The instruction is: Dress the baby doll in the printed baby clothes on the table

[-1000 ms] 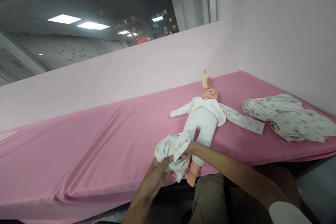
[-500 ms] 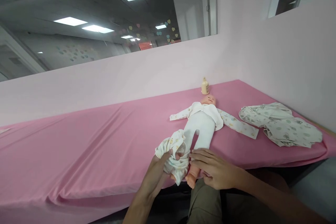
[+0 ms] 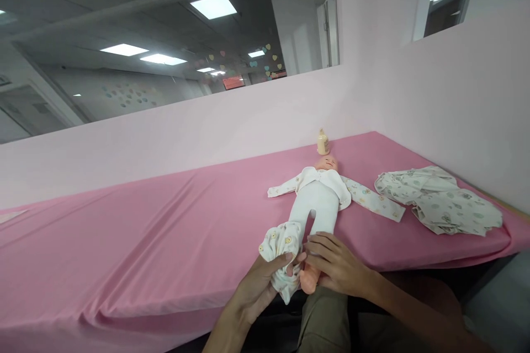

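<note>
1. nearest, below the doll's feet, the left hand comes up from the bottom edge. its fingers are curled tight on a bunched pair of printed trousers, thumb on top of the cloth.
2. the printed trousers are gathered around the lower end of the doll's leg on the left of the view, at the front edge of the counter, with a loose end hanging off the edge.
3. just right of that, the right hand lies over the doll's other lower leg, fingers stretched across it. the bare foot shows beneath the fingers. whether this hand clasps the leg or only rests on it cannot be told.
4. the doll lies on its back on the pink counter, feet toward the person, head away, both sleeves of its printed top spread out to the sides.
5. to the right of the doll, apart from its sleeve, a crumpled printed garment lies on the counter.
6. beyond the doll's head, a small bottle stands upright by the pale pink wall.
</note>
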The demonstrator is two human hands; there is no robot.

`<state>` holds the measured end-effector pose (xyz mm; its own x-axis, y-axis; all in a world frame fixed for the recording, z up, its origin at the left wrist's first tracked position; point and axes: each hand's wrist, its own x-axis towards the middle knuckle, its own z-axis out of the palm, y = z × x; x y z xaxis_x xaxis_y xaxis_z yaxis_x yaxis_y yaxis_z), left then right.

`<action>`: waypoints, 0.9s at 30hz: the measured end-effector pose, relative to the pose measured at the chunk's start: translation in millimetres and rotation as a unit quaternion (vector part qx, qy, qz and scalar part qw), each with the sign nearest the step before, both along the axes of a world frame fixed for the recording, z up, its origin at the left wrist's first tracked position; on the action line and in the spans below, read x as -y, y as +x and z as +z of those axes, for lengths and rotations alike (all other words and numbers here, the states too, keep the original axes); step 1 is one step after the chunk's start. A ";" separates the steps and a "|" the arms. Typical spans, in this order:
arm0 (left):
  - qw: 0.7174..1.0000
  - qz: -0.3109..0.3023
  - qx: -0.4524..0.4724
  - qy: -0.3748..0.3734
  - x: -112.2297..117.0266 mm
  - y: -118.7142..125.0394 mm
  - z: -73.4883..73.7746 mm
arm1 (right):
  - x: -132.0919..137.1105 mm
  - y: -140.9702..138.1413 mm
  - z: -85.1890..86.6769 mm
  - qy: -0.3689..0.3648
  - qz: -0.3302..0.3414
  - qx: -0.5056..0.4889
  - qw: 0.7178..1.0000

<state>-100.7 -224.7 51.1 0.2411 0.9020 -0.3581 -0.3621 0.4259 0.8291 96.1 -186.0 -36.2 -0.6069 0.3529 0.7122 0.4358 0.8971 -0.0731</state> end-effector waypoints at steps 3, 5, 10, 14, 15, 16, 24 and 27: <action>0.999 -0.038 -0.006 0.007 -1.1 -6.6 -1.7 | 1.3 4.1 10.5 0.010 -0.005 -0.034 0.999; 0.999 -0.031 -0.012 0.012 -0.3 -7.7 -1.2 | 0.9 5.4 16.2 0.015 -0.018 -0.054 0.998; 0.997 0.070 0.021 0.005 10.8 3.5 -2.6 | -4.6 3.5 18.4 0.019 -0.066 -0.072 0.995; 0.992 0.086 0.092 0.018 21.4 13.5 -14.3 | -10.8 -1.1 16.6 0.039 -0.090 -0.082 0.992; 0.991 0.082 0.109 0.020 22.8 14.6 -18.3 | -11.7 -1.9 17.3 0.043 -0.096 -0.076 0.992; 0.989 0.077 0.124 0.020 23.6 15.2 -22.4 | -12.1 -2.3 18.5 0.044 -0.100 -0.065 0.992; 0.981 0.077 0.176 0.017 20.2 11.7 -37.2 | -4.5 1.8 32.7 -0.032 -0.082 0.039 0.995; 0.983 0.069 0.172 0.013 20.0 12.0 -34.4 | -1.5 5.2 35.0 -0.053 -0.059 0.082 0.993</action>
